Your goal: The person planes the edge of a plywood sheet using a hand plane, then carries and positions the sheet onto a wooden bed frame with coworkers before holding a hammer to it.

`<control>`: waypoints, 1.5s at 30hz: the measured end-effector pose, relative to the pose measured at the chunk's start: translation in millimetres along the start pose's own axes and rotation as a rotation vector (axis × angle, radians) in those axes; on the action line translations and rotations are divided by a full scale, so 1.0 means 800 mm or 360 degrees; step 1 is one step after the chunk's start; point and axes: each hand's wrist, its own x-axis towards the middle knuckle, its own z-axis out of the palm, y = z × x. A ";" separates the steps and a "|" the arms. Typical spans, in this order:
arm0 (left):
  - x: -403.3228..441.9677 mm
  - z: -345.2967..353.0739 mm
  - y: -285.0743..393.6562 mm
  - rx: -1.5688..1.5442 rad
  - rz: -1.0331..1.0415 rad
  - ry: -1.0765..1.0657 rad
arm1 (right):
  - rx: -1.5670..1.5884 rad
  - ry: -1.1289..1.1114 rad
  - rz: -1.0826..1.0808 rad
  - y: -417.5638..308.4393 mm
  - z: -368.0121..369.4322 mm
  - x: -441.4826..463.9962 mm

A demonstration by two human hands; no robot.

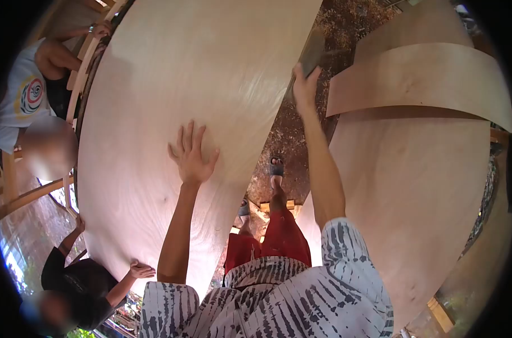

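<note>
A large pale plywood sheet (154, 90) fills the left and middle of the head view. My left hand (193, 156) lies flat on its face with the fingers spread. My right hand (305, 89), arm stretched forward, grips a dark grey flat block (313, 52) against the sheet's right edge. Blur hides the block's details, so its exact kind cannot be made out. The fingers beneath it are partly hidden.
At the left edge, one person (33, 96) in a white shirt and another (81, 287) in black are beside the sheet. A curved plywood strip (419, 79) lies across a second sheet (402, 186) on the right. Brown, debris-strewn ground (289, 124) shows between the sheets.
</note>
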 end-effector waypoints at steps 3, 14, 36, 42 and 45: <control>0.003 0.009 -0.001 -0.0036 0.0047 0.0056 | -0.0211 0.0008 0.0204 -0.010 -0.002 0.028; 0.000 0.010 0.004 -0.0048 0.0094 0.0099 | -0.0052 -0.0310 0.0785 -0.027 -0.032 -0.547; -0.018 0.005 0.124 -0.0278 0.0476 0.0006 | 0.0253 -0.0002 0.1429 0.013 -0.258 -0.587; 0.080 0.026 0.207 -0.0004 0.0609 0.0176 | 0.0476 -0.0096 0.1443 -0.004 -0.297 -0.505; 0.104 0.026 0.222 -0.0126 0.0745 0.0165 | 0.0235 0.0000 0.1025 -0.024 -0.328 -0.457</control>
